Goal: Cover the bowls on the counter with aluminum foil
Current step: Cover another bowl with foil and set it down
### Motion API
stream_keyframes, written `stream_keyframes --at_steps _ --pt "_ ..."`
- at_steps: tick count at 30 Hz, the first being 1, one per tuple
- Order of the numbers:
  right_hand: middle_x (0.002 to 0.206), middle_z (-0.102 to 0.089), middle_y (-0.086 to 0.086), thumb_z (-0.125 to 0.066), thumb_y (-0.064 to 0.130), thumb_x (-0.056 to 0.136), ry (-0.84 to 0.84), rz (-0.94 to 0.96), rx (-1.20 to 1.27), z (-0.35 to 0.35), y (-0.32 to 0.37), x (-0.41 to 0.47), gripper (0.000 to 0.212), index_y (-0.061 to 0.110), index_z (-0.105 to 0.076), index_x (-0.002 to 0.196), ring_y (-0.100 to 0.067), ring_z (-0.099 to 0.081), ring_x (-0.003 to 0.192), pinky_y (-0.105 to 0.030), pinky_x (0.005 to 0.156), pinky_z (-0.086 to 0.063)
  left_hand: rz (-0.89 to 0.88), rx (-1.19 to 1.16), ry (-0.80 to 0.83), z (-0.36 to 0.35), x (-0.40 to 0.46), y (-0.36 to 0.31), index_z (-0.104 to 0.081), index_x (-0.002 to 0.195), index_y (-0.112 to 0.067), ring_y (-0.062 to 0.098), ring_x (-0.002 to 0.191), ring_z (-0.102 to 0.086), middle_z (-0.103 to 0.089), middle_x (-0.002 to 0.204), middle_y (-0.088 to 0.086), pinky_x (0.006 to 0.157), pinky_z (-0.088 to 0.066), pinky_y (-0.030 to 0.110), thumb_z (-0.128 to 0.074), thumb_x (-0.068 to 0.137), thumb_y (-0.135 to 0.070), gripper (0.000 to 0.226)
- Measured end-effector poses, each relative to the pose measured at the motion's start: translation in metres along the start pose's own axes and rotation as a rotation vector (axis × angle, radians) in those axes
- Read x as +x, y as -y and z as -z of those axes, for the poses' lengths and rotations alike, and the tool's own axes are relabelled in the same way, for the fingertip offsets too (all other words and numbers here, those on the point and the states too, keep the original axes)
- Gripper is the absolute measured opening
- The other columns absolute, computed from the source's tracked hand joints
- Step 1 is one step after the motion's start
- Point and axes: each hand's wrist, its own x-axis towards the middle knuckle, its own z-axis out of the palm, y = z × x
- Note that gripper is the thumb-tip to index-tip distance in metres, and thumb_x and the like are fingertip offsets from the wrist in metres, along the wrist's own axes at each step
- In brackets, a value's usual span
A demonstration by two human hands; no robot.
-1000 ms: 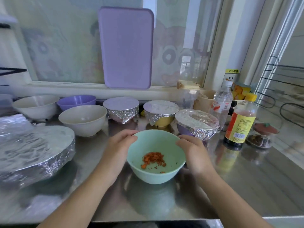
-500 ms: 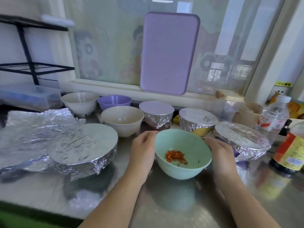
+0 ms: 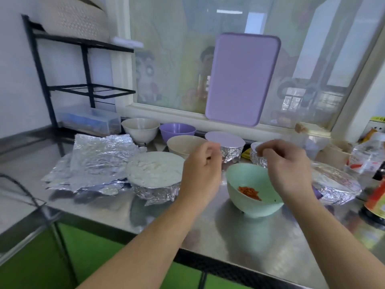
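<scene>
A mint-green bowl [image 3: 243, 180] with a little orange food in it stands uncovered on the steel counter [image 3: 239, 230]. My left hand [image 3: 201, 170] hovers just left of its rim and my right hand [image 3: 291, 167] hovers over its right side. Both have loosely curled fingers and hold nothing. Loose crumpled foil sheets [image 3: 98, 161] lie at the left. Beside them is a wide foil-covered dish [image 3: 154, 172]. Three more foil-covered bowls [image 3: 226, 142] [image 3: 257, 158] [image 3: 335, 184] stand behind and to the right. A white bowl [image 3: 140, 128], a purple bowl [image 3: 177, 130] and a cream bowl [image 3: 181, 143] are uncovered.
A purple cutting board [image 3: 241, 80] leans on the window. A water bottle [image 3: 366, 161] and a sauce bottle [image 3: 377, 199] crowd the right end. A black rack [image 3: 83, 88] and a clear plastic box [image 3: 91, 122] stand at the back left. The counter's front edge runs below my forearms.
Both hands have let go of the green bowl's rim and lifted above it. The view has swung left, showing the loose foil and the rack.
</scene>
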Motion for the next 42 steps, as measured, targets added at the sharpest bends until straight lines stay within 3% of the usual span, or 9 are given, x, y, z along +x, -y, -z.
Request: stream_keyframes --at_steps 5,9,12,16,19,24,31,37,42 --pt "0.071 -0.075 0.003 -0.059 0.010 0.084 0.321 0.073 0.015 -0.072 0.082 -0.028 0.024 0.023 -0.078 0.078 -0.019 -0.072 0.072 -0.034 0.072 -0.057 -0.076 0.084 -0.114 0.086 0.006 -0.020 -0.071 0.108 -0.026 0.002 0.099 -0.068 -0.073 0.103 -0.013 0.085 -0.051 0.022 -0.057 0.103 -0.024 0.015" --pt "0.076 -0.071 0.012 -0.059 0.018 0.091 0.518 0.310 -0.172 -0.141 0.129 -0.047 0.021 0.026 -0.078 0.088 -0.012 -0.064 0.077 -0.027 0.070 -0.047 -0.038 0.223 -0.259 0.179 0.015 -0.004 -0.070 0.099 -0.029 0.010 0.090 -0.069 -0.073 0.093 -0.010 0.079 -0.053 0.033 -0.056 0.102 -0.024 0.015" --pt "0.095 -0.076 0.005 -0.055 0.017 0.093 0.690 0.512 -0.332 -0.197 0.154 -0.060 0.024 0.023 -0.078 0.096 -0.019 -0.067 0.092 -0.029 0.082 -0.053 0.075 0.480 -0.201 0.241 0.014 0.017 -0.069 0.099 -0.028 0.013 0.093 -0.068 -0.072 0.097 -0.011 0.082 -0.053 0.032 -0.055 0.101 -0.016 0.019" --pt "0.115 -0.073 -0.007 -0.061 0.017 0.089 0.900 0.692 -0.606 -0.268 0.168 -0.077 0.027 0.016 -0.074 0.113 -0.030 -0.065 0.108 -0.044 0.091 -0.058 0.278 0.851 0.046 0.298 0.007 0.040 -0.064 0.131 -0.019 0.019 0.124 -0.061 -0.067 0.133 0.000 0.103 -0.048 0.030 -0.055 0.090 0.005 0.048" --pt "0.123 -0.068 -0.010 -0.069 0.026 0.090 1.018 0.741 -0.723 -0.306 0.168 -0.088 0.038 0.015 -0.067 0.126 -0.032 -0.063 0.116 -0.046 0.093 -0.057 0.411 0.851 0.086 0.321 0.003 0.053 -0.051 0.148 -0.014 0.023 0.136 -0.053 -0.055 0.149 0.006 0.107 -0.043 0.031 -0.055 0.086 0.006 0.066" --pt "0.125 -0.065 -0.011 -0.076 0.051 0.089 1.030 0.728 -0.751 -0.333 0.162 -0.097 0.056 0.016 -0.064 0.131 -0.033 -0.060 0.120 -0.045 0.093 -0.056 0.483 0.764 0.027 0.331 0.008 0.070 -0.053 0.145 -0.014 0.025 0.129 -0.056 -0.059 0.144 0.007 0.094 -0.045 0.028 -0.050 0.092 -0.001 0.055" --pt "0.103 -0.058 -0.009 -0.072 0.039 0.093 0.991 0.822 -0.780 -0.331 0.158 -0.104 0.031 0.016 -0.062 0.111 -0.035 -0.064 0.106 -0.037 0.073 -0.043 0.497 0.747 0.009 0.334 0.015 0.085 -0.070 0.124 -0.012 0.023 0.108 -0.066 -0.071 0.122 0.005 0.082 -0.047 0.028 -0.051 0.090 -0.001 0.041" --pt "0.090 -0.049 -0.008 -0.065 0.017 0.096 0.935 0.909 -0.820 -0.325 0.161 -0.106 0.014 0.013 -0.061 0.109 -0.036 -0.065 0.093 -0.037 0.067 -0.042 0.494 0.786 0.005 0.326 0.021 0.085 -0.054 0.065 -0.012 0.020 0.061 -0.046 -0.054 0.064 0.007 0.057 -0.034 0.030 -0.051 0.085 -0.003 0.022" --pt "0.087 -0.057 -0.010 -0.063 0.006 0.092 0.832 0.901 -0.817 -0.315 0.169 -0.104 0.013 0.013 -0.057 0.100 -0.035 -0.061 0.084 -0.036 0.067 -0.039 0.452 0.734 -0.181 0.321 0.024 0.081 -0.048 0.065 -0.013 0.023 0.058 -0.040 -0.044 0.062 0.008 0.056 -0.027 0.035 -0.051 0.097 -0.017 0.032"
